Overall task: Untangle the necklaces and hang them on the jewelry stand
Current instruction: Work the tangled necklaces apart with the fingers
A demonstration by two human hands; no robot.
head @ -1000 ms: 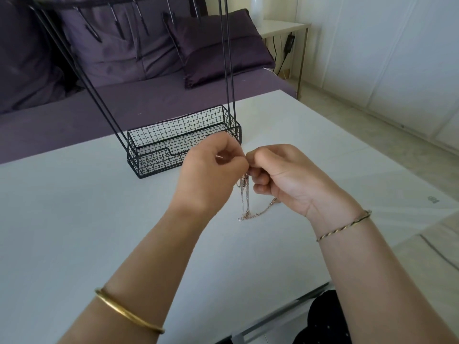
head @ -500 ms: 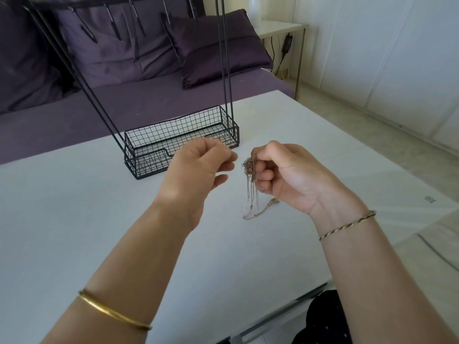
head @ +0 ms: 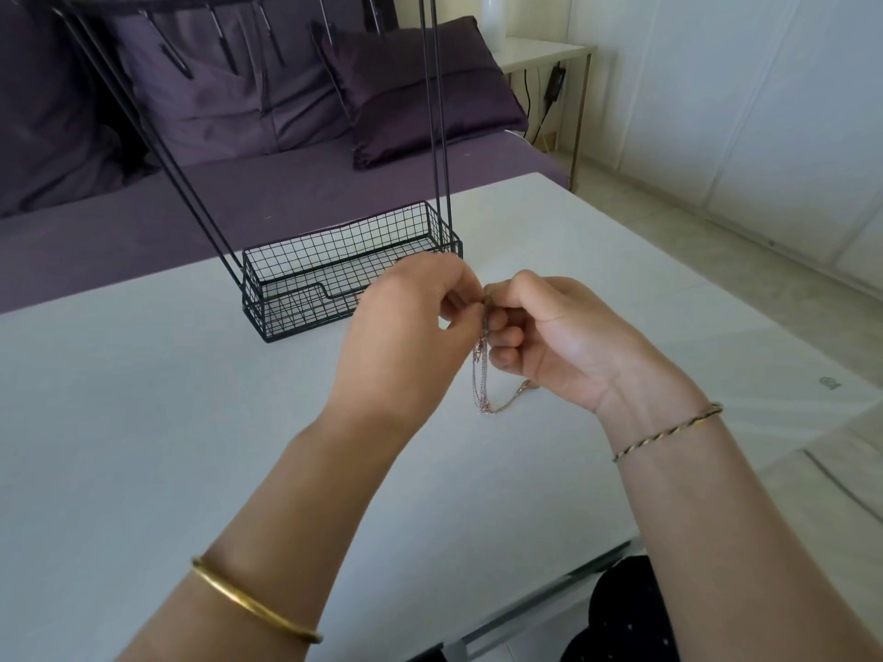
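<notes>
A bunch of thin rose-gold and silver necklaces hangs in a tangle between my hands, its lower loops lying on the white table. My right hand grips the top of the bunch in curled fingers. My left hand pinches the chains at the same spot, fingertips against the right hand's. Behind my hands stands the black wire jewelry stand, with a mesh basket base, tall rods and a row of hooks at the top; nothing hangs on the hooks in view.
A purple sofa with cushions runs behind the table. A small white side table stands at the back right, with a cable below it. The table's front edge is close to my lap.
Half a second ago my left hand was apart from the chains with the fingers loose. It has moved right and now pinches the bunch at my right hand.
</notes>
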